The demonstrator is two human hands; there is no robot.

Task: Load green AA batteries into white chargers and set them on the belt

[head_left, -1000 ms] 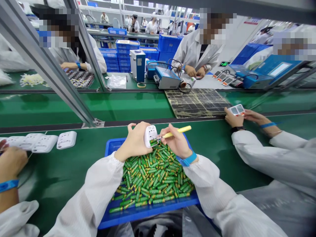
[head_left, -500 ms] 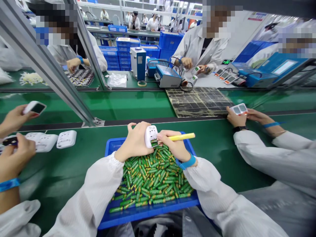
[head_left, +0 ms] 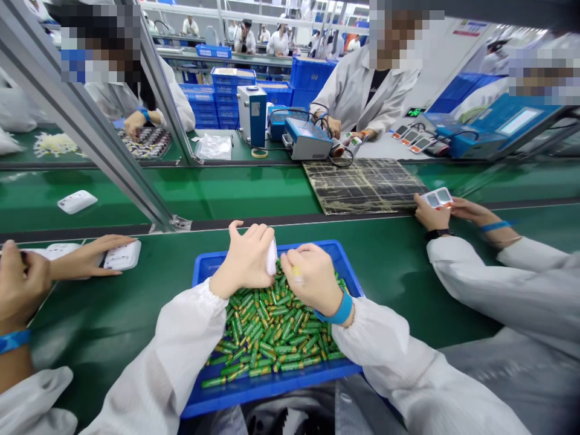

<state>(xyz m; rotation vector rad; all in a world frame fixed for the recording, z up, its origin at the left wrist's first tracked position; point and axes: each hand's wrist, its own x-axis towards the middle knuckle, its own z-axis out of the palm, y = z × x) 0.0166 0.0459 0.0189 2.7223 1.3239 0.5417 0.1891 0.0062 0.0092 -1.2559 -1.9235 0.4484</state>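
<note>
Since the earlier frame, the white plastic casing has turned edge-on to my camera and the slim yellow-handled tool has swung nearly end-on. Left hand: fingers clamped on the casing, above a blue plastic tray of green-and-gold cylindrical batteries. Right hand: fingers closed round the tool, just beside the casing. Tip hidden; I cannot tell whether it touches.

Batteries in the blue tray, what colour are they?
The batteries are green with gold-coloured ends, seen best in the head view.
</note>
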